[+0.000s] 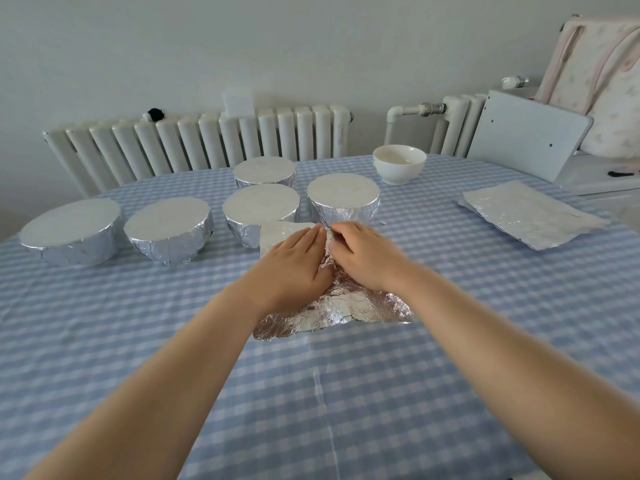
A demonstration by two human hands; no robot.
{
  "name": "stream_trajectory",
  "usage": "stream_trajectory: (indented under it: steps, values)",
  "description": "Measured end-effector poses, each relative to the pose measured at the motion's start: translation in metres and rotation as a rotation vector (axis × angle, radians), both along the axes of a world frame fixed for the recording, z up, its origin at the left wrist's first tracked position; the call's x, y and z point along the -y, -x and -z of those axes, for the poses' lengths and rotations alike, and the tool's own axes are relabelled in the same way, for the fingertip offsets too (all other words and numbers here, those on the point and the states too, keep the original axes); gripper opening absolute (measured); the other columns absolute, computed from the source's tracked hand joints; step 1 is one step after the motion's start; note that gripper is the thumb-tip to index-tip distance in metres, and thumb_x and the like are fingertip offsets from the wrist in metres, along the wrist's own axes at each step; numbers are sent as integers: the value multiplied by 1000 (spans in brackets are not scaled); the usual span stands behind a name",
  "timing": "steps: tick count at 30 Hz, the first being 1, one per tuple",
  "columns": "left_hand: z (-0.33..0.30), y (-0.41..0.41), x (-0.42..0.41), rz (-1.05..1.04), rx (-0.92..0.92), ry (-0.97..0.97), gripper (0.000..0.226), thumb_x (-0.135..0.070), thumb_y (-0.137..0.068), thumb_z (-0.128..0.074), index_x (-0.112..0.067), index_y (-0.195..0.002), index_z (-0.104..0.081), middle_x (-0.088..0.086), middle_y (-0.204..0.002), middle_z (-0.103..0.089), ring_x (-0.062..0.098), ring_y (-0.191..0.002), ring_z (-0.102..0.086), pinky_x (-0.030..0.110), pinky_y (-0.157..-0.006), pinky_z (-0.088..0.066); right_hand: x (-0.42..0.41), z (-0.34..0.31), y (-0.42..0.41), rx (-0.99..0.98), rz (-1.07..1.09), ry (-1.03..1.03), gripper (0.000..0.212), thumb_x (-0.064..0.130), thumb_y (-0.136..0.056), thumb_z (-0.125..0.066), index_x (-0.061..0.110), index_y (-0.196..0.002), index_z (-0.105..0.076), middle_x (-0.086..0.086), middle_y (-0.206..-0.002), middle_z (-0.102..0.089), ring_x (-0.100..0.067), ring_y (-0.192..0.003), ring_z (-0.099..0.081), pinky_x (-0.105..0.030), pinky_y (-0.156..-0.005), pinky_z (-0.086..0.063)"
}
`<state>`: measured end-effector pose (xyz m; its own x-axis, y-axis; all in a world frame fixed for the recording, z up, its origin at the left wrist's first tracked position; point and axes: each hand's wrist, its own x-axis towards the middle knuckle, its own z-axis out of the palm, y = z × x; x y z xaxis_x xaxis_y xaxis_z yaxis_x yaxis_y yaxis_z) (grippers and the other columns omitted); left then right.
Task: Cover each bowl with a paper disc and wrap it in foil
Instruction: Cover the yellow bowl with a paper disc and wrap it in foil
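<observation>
While pinched, foil sheet (332, 306) (long axis crosswise).

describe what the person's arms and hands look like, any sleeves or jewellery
Both forearms are bare up to the frame edge: no sleeves show. The left hand and right hand wear no gloves, and no watch, bracelet or ring is visible. The fingertips are partly hidden, so nails cannot be judged.

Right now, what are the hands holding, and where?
The right hand pinches the crinkled silver foil sheet at its raised edge; the left hand presses flat on the white paper disc.
</observation>
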<state>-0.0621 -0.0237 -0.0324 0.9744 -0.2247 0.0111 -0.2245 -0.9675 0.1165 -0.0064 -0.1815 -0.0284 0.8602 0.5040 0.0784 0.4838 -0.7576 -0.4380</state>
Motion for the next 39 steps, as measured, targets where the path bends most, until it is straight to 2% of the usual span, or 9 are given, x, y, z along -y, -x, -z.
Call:
stream_trajectory:
  steps: [8,12,17,22,26,28,32,35,39]
  values:
    - [4,-2,0,-2,40,74,70,-43,-102,-33,-11,-158,-3,1,-166,-3,14,-151,0,31,-121,-4,-1,11,-11,-81,180,-315,36,32,-104,-39,27,-133,-60,4,-120,-67,-16,-109,-61,-30,-91,-45]
    - [8,-1,-1,-35,43,228,89,-68,-82,-30,-23,-158,-12,-7,-164,-13,20,-148,-15,33,-118,-14,0,15,-12,-194,224,-535,32,31,-103,-41,29,-121,-68,14,-80,-64,-8,-72,-57,-30,-71,-44]
    - [20,4,-1,-76,138,519,87,-83,-74,-33,-38,-147,-36,-14,-157,-33,13,-143,-31,39,-116,-29,1,12,-11,-259,256,-614,37,36,-103,-37,28,-117,-71,5,-98,-70,-11,-87,-63,-29,-79,-48]
    - [26,14,6,-140,218,863,65,-79,-72,-48,-41,-125,-48,-18,-139,-50,-15,-118,-45,10,-93,-34,9,11,-5,-355,161,-633,66,71,-94,-30,27,-131,-62,6,-125,-63,-10,-112,-56,-27,-83,-43]
    - [28,8,2,-89,200,783,84,-83,-69,-47,-32,-135,-44,-11,-147,-40,4,-127,-43,27,-97,-36,18,10,-4,-272,21,-451,88,85,-77,-36,26,-141,-48,6,-131,-52,-7,-114,-52,-23,-88,-37]
    - [25,7,2,-88,175,737,94,-84,-65,-46,-28,-141,-40,-12,-144,-37,4,-120,-43,26,-93,-35,21,11,-4,-260,-16,-405,90,80,-76,-42,23,-147,-42,2,-144,-42,-9,-123,-47,-24,-95,-35]
    - [17,8,-3,-65,46,683,118,-86,-50,-56,-27,-149,-29,-14,-141,-30,5,-121,-42,25,-95,-35,30,9,-1,-316,-129,-347,95,63,-75,-53,19,-155,-26,-2,-153,-30,-6,-131,-38,-9,-102,-31]
    - [6,2,-10,-42,-126,556,140,-87,-41,-60,-27,-157,-8,-13,-157,-13,9,-133,-33,29,-104,-31,38,1,-2,-353,-207,-159,113,69,-69,-56,22,-158,-5,-4,-163,-17,-12,-145,-25,-26,-118,-22]
    - [-5,-4,-15,-2,-275,480,148,-82,-44,-76,-30,-157,4,-19,-159,1,15,-144,-23,34,-115,-25,41,-15,-7,-370,-240,169,132,76,-60,-60,28,-154,19,2,-165,-1,-18,-151,-10,-35,-123,-13]
